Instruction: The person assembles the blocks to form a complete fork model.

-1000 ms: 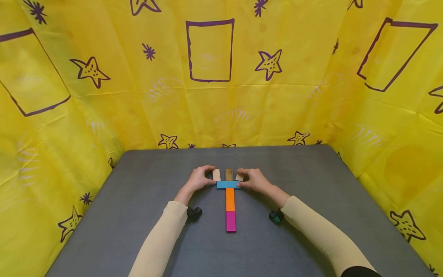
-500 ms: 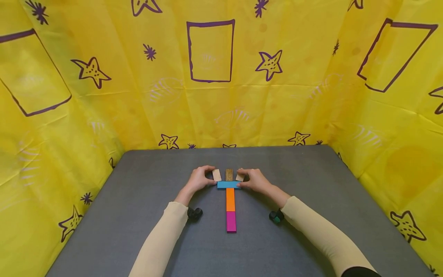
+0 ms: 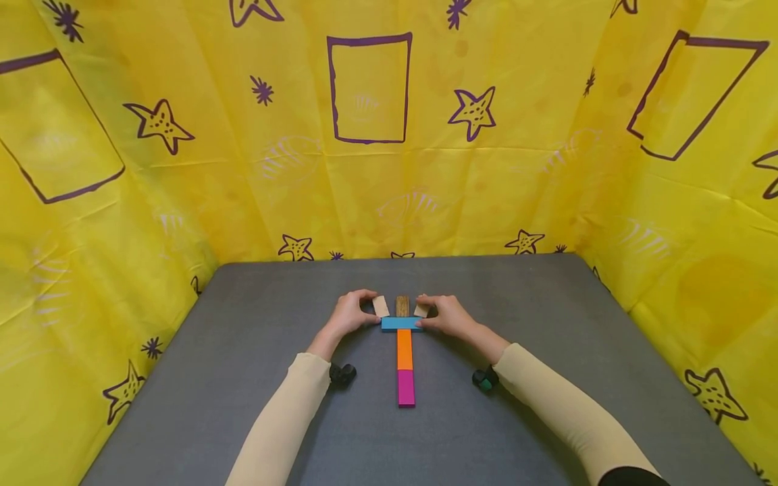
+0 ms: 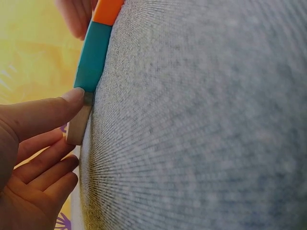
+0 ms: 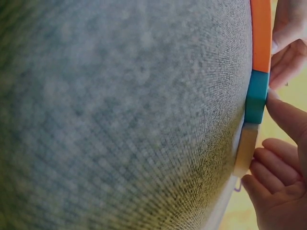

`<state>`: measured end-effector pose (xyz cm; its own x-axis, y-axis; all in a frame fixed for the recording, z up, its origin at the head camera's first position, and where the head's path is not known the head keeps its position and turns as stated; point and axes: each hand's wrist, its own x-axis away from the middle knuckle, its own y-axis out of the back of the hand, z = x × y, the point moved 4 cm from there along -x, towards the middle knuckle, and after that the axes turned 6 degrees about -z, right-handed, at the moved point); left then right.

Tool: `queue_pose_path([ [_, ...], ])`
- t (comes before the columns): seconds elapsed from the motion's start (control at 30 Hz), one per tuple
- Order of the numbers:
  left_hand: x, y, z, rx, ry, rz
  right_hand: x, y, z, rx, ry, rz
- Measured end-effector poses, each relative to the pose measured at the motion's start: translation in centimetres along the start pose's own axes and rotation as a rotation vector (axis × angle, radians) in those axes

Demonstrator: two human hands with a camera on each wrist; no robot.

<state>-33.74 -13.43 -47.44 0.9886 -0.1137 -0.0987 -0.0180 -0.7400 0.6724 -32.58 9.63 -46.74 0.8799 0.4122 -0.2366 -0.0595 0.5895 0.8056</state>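
Note:
My left hand [image 3: 350, 313] spans a small pale wooden block [image 3: 380, 306], thumb by the left end of a blue block [image 3: 401, 324] and index finger at the pale block's far end. Opposite, my right hand [image 3: 450, 315] has its index finger at the far end of another pale wooden block [image 3: 422, 309], partly hidden by the fingers, and its thumb on the blue block's right end. Both pale blocks slant outward at their far ends. Between them lies a brown wooden block [image 3: 402, 306], straight behind the crosswise blue one.
An orange block [image 3: 404, 349] and a magenta block [image 3: 406, 388] run in a line from the blue block toward the near side. All lie on a grey cloth-covered table [image 3: 273, 283]. Yellow printed curtains [image 3: 365, 202] enclose its back and sides.
The left pale block has turned slightly, its far end now leaning more to the left. Both hands stay in nearly the same place.

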Motion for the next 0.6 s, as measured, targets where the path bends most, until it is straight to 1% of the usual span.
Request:
queue_pose_path([
  [0.33,0.03,-0.01,-0.1,-0.012,0.003,0.006,-0.01,-0.04,-0.14,0.002,0.011,-0.002],
  [0.6,-0.02,-0.15,0.22,-0.014,-0.01,-0.002,-0.14,-0.14,-0.14,-0.005,0.019,0.005],
])
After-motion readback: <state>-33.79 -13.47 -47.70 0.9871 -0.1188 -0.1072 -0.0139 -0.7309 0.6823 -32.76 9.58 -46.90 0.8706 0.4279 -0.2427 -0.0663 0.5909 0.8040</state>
